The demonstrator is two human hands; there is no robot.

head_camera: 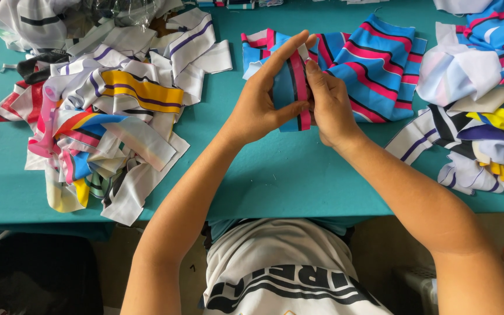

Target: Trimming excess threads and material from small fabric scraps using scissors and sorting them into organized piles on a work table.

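A small fabric piece [294, 87] with blue, pink and black stripes is held upright above the teal table [275, 175] by both hands. My left hand [261, 102] grips its left side, fingers stretched up behind it and thumb across the front. My right hand [329, 105] pinches its right edge. Just behind the hands lies a stack of matching striped pieces [374, 64], flat on the table.
A loose heap of white, yellow, purple and pink fabric strips [106, 116] covers the table's left side. Another pile of white, yellow and striped scraps [485, 116] sits at the right edge. A dark bag [36, 274] lies on the floor at lower left.
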